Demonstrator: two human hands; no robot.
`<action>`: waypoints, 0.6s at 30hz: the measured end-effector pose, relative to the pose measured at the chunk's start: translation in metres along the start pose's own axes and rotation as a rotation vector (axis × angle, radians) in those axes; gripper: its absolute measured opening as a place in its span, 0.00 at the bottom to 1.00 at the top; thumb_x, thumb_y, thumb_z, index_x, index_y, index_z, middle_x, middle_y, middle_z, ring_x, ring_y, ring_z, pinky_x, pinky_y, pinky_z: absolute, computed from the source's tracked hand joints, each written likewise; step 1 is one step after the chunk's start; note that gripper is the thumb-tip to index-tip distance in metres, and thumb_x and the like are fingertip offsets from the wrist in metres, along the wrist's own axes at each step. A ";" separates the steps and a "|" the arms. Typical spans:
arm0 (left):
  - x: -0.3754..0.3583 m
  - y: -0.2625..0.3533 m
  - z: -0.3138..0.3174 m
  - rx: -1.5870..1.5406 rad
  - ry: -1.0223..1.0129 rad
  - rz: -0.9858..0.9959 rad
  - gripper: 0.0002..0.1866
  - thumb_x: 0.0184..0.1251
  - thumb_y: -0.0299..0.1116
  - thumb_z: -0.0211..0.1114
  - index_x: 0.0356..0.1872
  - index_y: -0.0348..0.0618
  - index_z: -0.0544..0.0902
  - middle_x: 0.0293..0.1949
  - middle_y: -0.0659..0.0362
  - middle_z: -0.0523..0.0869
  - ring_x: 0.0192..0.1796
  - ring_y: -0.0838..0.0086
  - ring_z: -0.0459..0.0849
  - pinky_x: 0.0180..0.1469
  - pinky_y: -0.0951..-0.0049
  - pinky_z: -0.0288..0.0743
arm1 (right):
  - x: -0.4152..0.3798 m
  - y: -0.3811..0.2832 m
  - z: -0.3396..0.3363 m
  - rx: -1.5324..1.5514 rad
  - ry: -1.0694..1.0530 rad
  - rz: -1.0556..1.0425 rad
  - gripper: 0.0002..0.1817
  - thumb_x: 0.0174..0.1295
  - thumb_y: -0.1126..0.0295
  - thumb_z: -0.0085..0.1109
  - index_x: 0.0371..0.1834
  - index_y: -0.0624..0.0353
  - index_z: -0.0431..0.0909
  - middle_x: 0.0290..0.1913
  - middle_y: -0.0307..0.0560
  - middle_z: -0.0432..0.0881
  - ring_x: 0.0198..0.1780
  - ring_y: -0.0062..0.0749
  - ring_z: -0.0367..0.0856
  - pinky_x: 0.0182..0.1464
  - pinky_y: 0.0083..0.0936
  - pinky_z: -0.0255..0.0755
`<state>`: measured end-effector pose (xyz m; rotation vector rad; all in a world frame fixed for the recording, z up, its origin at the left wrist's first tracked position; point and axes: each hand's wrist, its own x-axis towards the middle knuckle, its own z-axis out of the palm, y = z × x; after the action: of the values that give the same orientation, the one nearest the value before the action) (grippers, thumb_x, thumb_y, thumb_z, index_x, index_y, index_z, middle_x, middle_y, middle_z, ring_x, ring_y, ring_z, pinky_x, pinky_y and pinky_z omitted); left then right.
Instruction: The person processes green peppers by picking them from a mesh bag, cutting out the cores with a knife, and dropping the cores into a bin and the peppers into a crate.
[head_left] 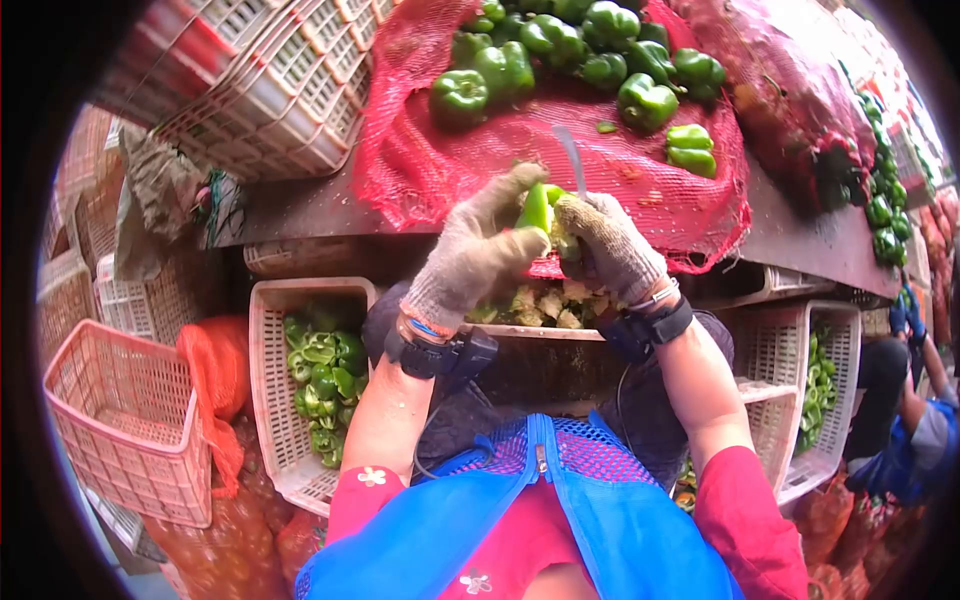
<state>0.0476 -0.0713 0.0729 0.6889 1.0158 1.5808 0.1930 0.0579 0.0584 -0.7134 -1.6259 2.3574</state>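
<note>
In a worn knitted glove, my left hand (475,250) has its thumb and fingers around a cut green bell pepper (535,210). My right hand (612,245), gloved too, is closed on a knife whose thin blade (570,155) points up and away from me. The right thumb presses close to the pepper, and the knife's handle is hidden in the glove. Below both hands, a container (540,328) holds pale pepper cores and scraps (560,303). Whole green bell peppers (580,50) are heaped on red mesh (640,190) just beyond.
A crate (262,420) of cut peppers (325,375) stands left, another crate (840,400) right. Farther left are an empty pink crate (120,425) and stacked crates (270,100). A full mesh sack (780,80) lies at upper right. Another person (915,440) works at far right.
</note>
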 end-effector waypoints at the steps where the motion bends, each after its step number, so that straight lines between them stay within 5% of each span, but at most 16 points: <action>1: 0.007 -0.009 -0.003 0.264 -0.032 0.053 0.34 0.55 0.27 0.70 0.66 0.37 0.71 0.53 0.56 0.81 0.54 0.75 0.78 0.59 0.74 0.72 | 0.001 -0.002 -0.008 -0.090 -0.029 -0.013 0.18 0.67 0.54 0.58 0.36 0.59 0.80 0.22 0.30 0.72 0.22 0.15 0.66 0.23 0.19 0.61; 3: 0.012 -0.019 -0.010 0.469 -0.076 0.058 0.30 0.51 0.29 0.70 0.59 0.35 0.74 0.48 0.57 0.80 0.51 0.77 0.79 0.56 0.75 0.73 | 0.000 0.002 -0.020 -0.256 -0.091 -0.022 0.16 0.67 0.56 0.57 0.38 0.60 0.79 0.24 0.30 0.74 0.25 0.19 0.73 0.26 0.19 0.68; 4: 0.011 -0.019 -0.009 0.516 -0.064 -0.007 0.28 0.51 0.28 0.70 0.56 0.36 0.74 0.47 0.56 0.80 0.50 0.76 0.79 0.54 0.75 0.74 | 0.000 0.009 -0.019 -0.248 -0.056 -0.080 0.18 0.68 0.54 0.58 0.33 0.59 0.83 0.20 0.28 0.71 0.21 0.12 0.64 0.21 0.19 0.57; 6: 0.007 -0.019 -0.006 0.610 -0.040 -0.138 0.24 0.50 0.26 0.69 0.51 0.36 0.75 0.45 0.55 0.81 0.48 0.75 0.80 0.49 0.73 0.77 | -0.009 0.013 -0.023 -0.392 -0.076 -0.224 0.16 0.68 0.54 0.57 0.34 0.56 0.83 0.21 0.28 0.72 0.23 0.11 0.67 0.22 0.19 0.60; 8: 0.000 -0.030 -0.005 0.210 -0.002 -0.173 0.21 0.50 0.26 0.68 0.46 0.42 0.74 0.44 0.55 0.80 0.45 0.70 0.83 0.43 0.71 0.80 | -0.004 0.022 -0.026 -0.515 -0.072 -0.484 0.16 0.68 0.54 0.56 0.33 0.56 0.81 0.22 0.29 0.73 0.23 0.11 0.68 0.22 0.18 0.62; 9: -0.003 -0.034 -0.004 0.008 0.018 -0.188 0.19 0.49 0.25 0.67 0.44 0.45 0.73 0.43 0.56 0.80 0.43 0.68 0.84 0.39 0.70 0.81 | 0.006 0.033 -0.031 -0.715 -0.062 -0.796 0.16 0.68 0.54 0.55 0.32 0.56 0.80 0.21 0.29 0.73 0.23 0.12 0.68 0.22 0.18 0.62; 13: -0.019 -0.047 -0.005 -0.255 0.180 -0.220 0.16 0.54 0.23 0.62 0.46 0.45 0.74 0.41 0.53 0.81 0.42 0.62 0.84 0.34 0.69 0.81 | -0.006 0.042 -0.014 0.174 -0.029 0.352 0.18 0.66 0.50 0.58 0.32 0.55 0.78 0.22 0.32 0.74 0.21 0.18 0.73 0.21 0.20 0.65; 16: -0.019 -0.045 -0.006 0.019 0.226 -0.177 0.20 0.57 0.20 0.63 0.52 0.45 0.75 0.44 0.56 0.82 0.44 0.69 0.84 0.41 0.73 0.82 | -0.008 0.045 -0.019 -0.014 -0.225 0.137 0.18 0.65 0.51 0.61 0.34 0.56 0.79 0.22 0.35 0.76 0.20 0.17 0.73 0.21 0.21 0.65; 18: -0.017 -0.052 -0.003 0.208 0.287 -0.078 0.22 0.59 0.18 0.64 0.55 0.42 0.75 0.44 0.57 0.83 0.43 0.75 0.84 0.45 0.75 0.82 | -0.009 0.050 -0.009 -0.089 0.044 0.004 0.18 0.63 0.52 0.64 0.37 0.58 0.79 0.23 0.37 0.78 0.22 0.18 0.74 0.23 0.22 0.67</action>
<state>0.0739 -0.0854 0.0271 0.5633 1.4175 1.5468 0.2107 0.0423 0.0123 -0.7800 -1.7220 2.2675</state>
